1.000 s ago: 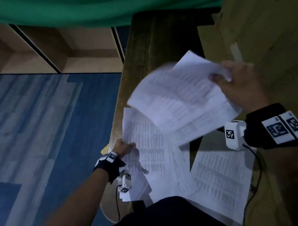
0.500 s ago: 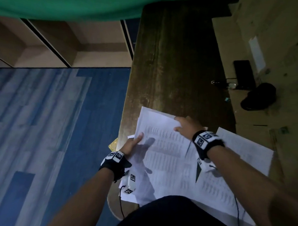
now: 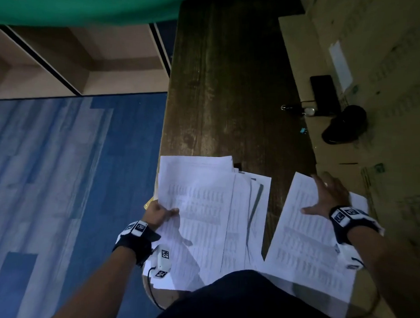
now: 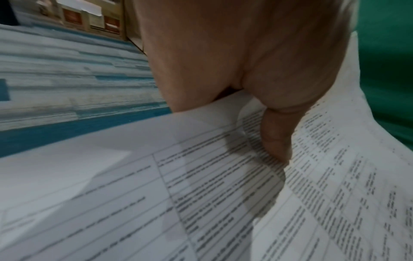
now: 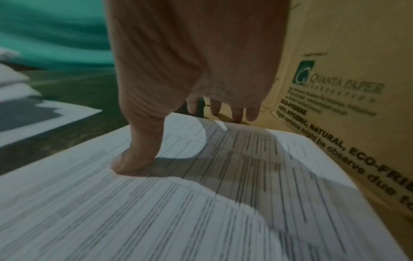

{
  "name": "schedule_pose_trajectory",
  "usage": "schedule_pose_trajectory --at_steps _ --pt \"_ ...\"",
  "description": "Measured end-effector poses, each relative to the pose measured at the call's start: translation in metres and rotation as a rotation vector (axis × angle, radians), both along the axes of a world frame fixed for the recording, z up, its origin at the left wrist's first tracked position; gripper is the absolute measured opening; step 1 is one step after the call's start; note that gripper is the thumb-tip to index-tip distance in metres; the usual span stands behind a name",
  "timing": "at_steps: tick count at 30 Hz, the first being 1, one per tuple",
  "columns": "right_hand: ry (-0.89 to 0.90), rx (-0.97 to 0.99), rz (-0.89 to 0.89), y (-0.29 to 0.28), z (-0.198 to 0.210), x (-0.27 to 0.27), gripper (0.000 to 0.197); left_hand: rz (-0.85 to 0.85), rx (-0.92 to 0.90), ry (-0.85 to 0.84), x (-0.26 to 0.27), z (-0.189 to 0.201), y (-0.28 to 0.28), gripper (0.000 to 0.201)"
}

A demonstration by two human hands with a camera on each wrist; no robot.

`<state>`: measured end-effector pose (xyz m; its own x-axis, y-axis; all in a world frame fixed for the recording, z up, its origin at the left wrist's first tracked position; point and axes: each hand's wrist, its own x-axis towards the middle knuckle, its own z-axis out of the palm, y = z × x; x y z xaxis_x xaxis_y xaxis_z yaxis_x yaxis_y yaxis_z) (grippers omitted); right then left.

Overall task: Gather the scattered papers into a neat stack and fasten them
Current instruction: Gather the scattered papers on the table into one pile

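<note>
A loose, uneven pile of printed papers [image 3: 203, 206] lies at the near end of the dark wooden table [image 3: 225, 87], its sheets fanned out to the right. My left hand [image 3: 162, 211] grips the pile's left edge. In the left wrist view the thumb [image 4: 277, 137] lies on top of the papers [image 4: 223, 194]; the other fingers are hidden. A separate printed sheet [image 3: 307, 238] lies to the right, with a gap of bare table between. My right hand [image 3: 324, 197] rests flat on its far part, fingers [image 5: 236, 113] spread and thumb [image 5: 138, 159] pressing down.
Cardboard boxes [image 3: 379, 57] stand along the table's right side, one printed box [image 5: 335, 106] right beside the sheet. On them lie a black phone [image 3: 324, 95], a black object [image 3: 346, 125] and a small blue item [image 3: 303, 130]. Blue floor [image 3: 61, 164] lies left.
The right hand laid the sheets it held raised onto the pile, then moved right onto the separate sheet. The left hand now grips the pile's edge instead of lying on it.
</note>
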<state>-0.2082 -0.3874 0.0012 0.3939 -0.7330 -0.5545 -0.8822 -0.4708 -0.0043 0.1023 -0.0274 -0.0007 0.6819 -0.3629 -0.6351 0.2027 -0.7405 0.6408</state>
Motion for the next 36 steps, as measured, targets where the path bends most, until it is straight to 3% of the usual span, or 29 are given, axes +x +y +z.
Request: schedule_pose_trajectory --at_steps 6,8,12,15,18,21,25,29,36 --pt "0.073 -0.077 0.052 -0.004 0.002 -0.002 0.128 0.196 0.032 -0.051 0.003 0.004 0.037 0.019" --pt "0.037 -0.038 0.058 -0.006 0.006 0.001 0.105 0.274 0.061 -0.081 0.001 0.004 0.047 0.023" --pt "-0.089 0.09 0.2 -0.004 0.029 0.025 0.029 0.397 0.117 -0.12 -0.003 0.005 0.066 0.011" --pt "-0.161 0.161 0.373 0.004 0.056 0.056 0.015 0.462 0.151 -0.105 -0.002 -0.001 0.081 0.021" --pt "-0.076 0.177 0.597 0.013 0.089 0.097 0.002 0.497 0.157 -0.102 -0.007 -0.002 0.09 0.018" --pt "-0.121 0.146 0.724 0.029 0.117 0.137 0.004 0.501 0.159 -0.122 -0.009 -0.002 0.093 0.018" --pt "-0.231 0.204 0.692 0.054 0.117 0.182 0.004 0.491 0.128 -0.133 -0.016 -0.002 0.094 0.013" --pt "-0.295 0.307 0.578 0.077 0.077 0.214 0.011 0.501 0.119 -0.139 -0.016 -0.006 0.098 0.012" --pt "-0.111 0.192 0.533 0.101 0.007 0.215 0.044 0.491 0.108 -0.168 -0.018 -0.009 0.098 0.012"
